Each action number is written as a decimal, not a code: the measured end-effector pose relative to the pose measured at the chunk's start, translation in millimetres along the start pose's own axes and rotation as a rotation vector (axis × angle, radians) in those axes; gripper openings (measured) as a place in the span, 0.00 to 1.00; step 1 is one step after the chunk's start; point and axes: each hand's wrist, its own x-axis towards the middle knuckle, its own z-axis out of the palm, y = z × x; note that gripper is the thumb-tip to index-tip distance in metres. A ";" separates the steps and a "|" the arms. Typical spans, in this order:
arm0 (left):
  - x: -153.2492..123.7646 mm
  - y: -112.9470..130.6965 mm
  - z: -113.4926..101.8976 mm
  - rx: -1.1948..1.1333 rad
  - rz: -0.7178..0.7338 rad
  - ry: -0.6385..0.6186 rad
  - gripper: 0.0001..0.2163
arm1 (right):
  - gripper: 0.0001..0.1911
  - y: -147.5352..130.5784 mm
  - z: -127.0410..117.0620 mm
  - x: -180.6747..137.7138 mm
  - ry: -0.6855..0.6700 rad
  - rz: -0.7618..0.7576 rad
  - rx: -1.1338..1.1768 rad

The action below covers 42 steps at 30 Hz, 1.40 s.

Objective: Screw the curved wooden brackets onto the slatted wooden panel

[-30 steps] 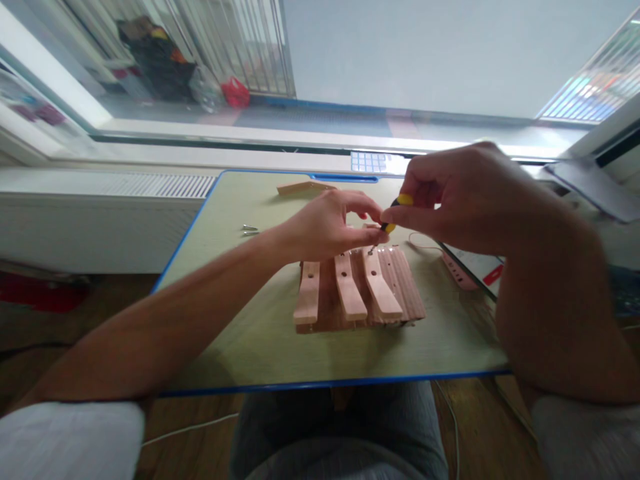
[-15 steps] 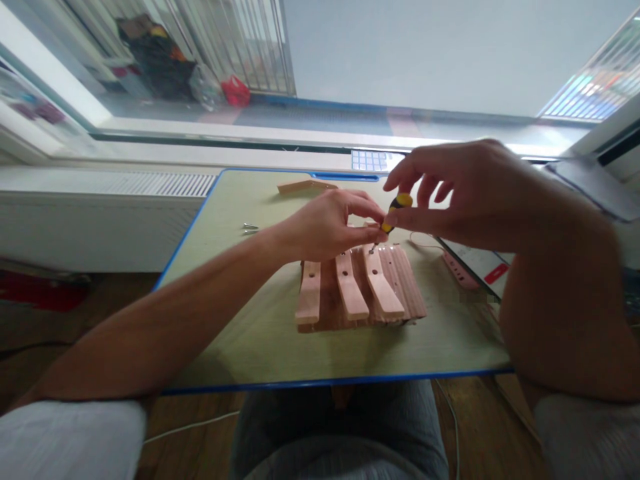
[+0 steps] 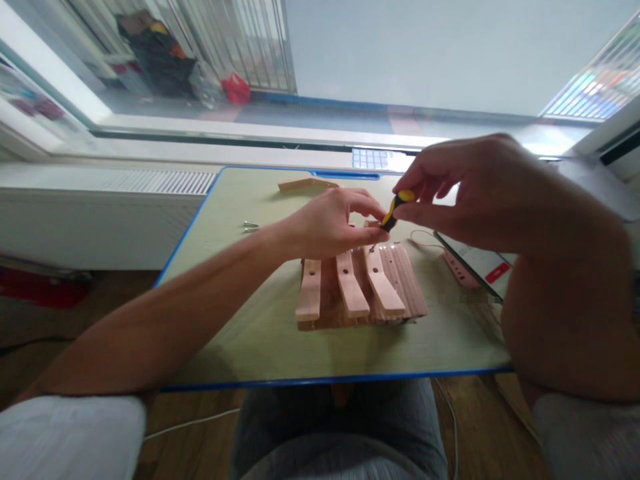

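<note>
My right hand (image 3: 450, 180) grips the upper handle of a short yellow and black screwdriver (image 3: 399, 205) between thumb and fingers. My left hand (image 3: 335, 223) pinches the lower end of that handle between thumb and forefinger. The tilted screwdriver's tip points down at a screw (image 3: 372, 249) in the rightmost of three bent wooden pieces (image 3: 384, 287). Beside it lie the middle wooden piece (image 3: 352, 287) and the left one (image 3: 310, 293), each with a hole. All three rest on a brown ridged board (image 3: 413, 293); my left hand hides their far ends.
Another bent wooden piece (image 3: 305, 184) lies at the table's far side. Two loose screws (image 3: 250, 227) are on the left. A pink power strip (image 3: 460, 269) and a flat device with a red label (image 3: 495, 275) lie on the right. The table (image 3: 240, 353) has a blue edge.
My right hand has shifted slightly right, and its fingers have closed in on the screwdriver handle. My left hand and the wooden pieces look nearly unmoved.
</note>
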 end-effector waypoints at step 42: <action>0.4 -3.0 -2.1 -0.012 0.051 -0.019 0.11 | 0.09 -2.4 -0.2 2.3 -0.008 -0.047 0.000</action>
